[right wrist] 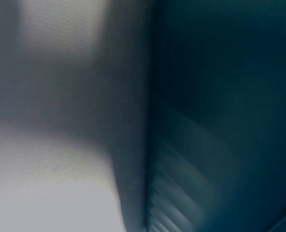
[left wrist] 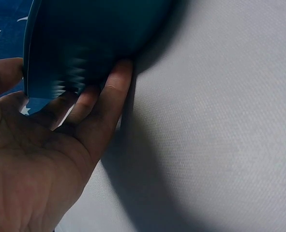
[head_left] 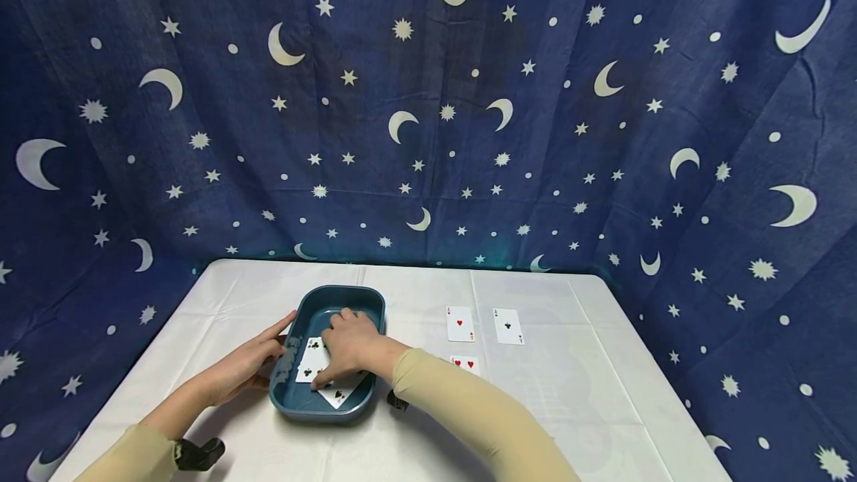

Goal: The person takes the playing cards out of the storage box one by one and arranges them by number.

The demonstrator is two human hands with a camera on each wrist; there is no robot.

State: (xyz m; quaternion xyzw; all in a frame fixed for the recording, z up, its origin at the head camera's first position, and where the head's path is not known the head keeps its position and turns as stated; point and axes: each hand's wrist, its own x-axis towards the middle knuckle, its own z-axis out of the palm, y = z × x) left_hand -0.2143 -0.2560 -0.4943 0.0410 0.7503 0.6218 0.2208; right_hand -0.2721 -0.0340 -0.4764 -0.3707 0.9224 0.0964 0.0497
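Note:
A dark blue-green tray (head_left: 375,296) stands on the table's left half, with several playing cards (head_left: 311,360) lying face up inside, clubs and spades among them. My left hand (head_left: 244,367) touches its left outer wall; in the left wrist view, the fingers of that left hand (left wrist: 60,140) reach up against the tray's side (left wrist: 99,43). Inside the tray, my right hand (head_left: 348,348) rests palm down over the cards with its fingers spread. Its palm side is hidden. In the right wrist view only the blurred tray wall (right wrist: 220,121) shows.
Right of the tray lie an ace of hearts (head_left: 460,324), an ace of clubs (head_left: 508,326) and another hearts card (head_left: 465,364), partly covered by my right sleeve. A white cloth covers the table (head_left: 576,393). Behind hangs a blue curtain (head_left: 428,95) with moons and stars.

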